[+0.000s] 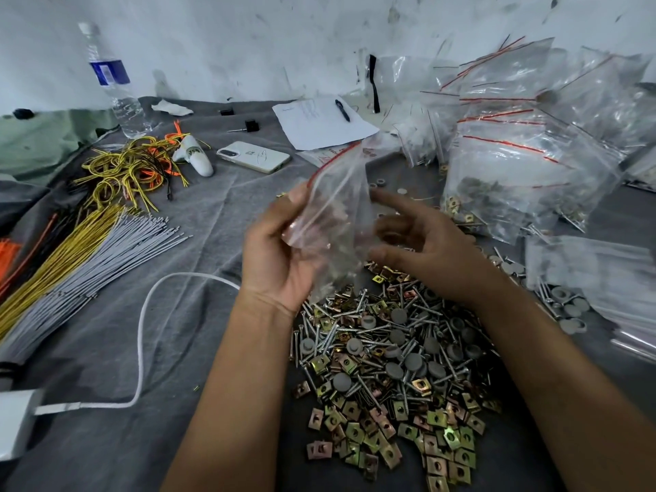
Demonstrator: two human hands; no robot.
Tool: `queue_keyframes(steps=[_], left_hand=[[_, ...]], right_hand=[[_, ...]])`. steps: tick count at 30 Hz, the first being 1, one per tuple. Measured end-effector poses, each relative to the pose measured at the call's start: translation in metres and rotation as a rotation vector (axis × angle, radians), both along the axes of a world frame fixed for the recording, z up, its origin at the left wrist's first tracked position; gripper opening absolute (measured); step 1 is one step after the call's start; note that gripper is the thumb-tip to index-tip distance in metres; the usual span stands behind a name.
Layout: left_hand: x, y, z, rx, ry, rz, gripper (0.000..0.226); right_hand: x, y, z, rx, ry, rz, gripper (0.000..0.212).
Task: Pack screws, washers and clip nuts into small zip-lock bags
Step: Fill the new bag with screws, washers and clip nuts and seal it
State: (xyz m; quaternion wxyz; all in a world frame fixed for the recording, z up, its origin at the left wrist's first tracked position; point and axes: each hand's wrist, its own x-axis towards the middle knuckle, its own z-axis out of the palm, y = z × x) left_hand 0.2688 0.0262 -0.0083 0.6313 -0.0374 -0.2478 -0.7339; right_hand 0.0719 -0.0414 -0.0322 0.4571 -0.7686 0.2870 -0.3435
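One phone [253,156], one bottle [113,83], one pen [342,110]

Light was soft and even, with faint shadows. The hands [355,243] were motion-blurred. Edges bowed at three and nine o'clock.

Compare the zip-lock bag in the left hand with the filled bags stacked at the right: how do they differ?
The held bag looks empty; the stacked bags hold hardware. The held bag is raised, gripped by the left hand; the stacked ones rest on the cloth. Both are clear with red zip strips.
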Motion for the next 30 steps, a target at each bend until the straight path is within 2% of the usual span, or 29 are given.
queue_keyframes(steps=[3,5,6,9,13,14,17,26,30], left_hand=[[0.002,-0.002,0.002,0.175,0.012,0.181,0.008],[0.003,-0.007,0.000,0.279,-0.083,0.331,0.005],[0.005,-0.009,-0.002,0.329,-0.146,0.388,0.005],[0.008,-0.014,-0.011,0.420,-0.297,0.460,0.028],[0.005,-0.019,-0.014,0.391,-0.618,0.530,0.050],[0.002,-0.020,-0.014,0.383,-0.708,0.560,0.049],[-0.004,-0.018,-0.015,0.383,-0.896,0.647,0.020],[-0.009,-0.018,-0.017,0.418,-1.017,0.662,0.014],[-0.010,-0.017,-0.015,0.258,-0.993,0.666,0.015]], right_hand=[[0.002,0.000,0.000,0.065,-0.139,-0.005,0.034],[0.002,-0.001,-0.002,0.132,-0.217,-0.004,0.011],[0.002,-0.001,-0.003,0.179,-0.242,-0.005,0.010],[0.004,-0.004,-0.005,0.283,-0.276,-0.032,0.020],[0.005,-0.008,-0.005,0.237,-0.252,-0.099,0.020],[0.005,-0.008,-0.006,0.227,-0.253,-0.112,0.016],[0.005,-0.008,-0.008,0.279,-0.280,-0.154,0.009],[0.003,-0.010,-0.007,0.337,-0.278,-0.223,0.009],[0.000,-0.006,0.005,0.246,-0.302,-0.322,0.036]])
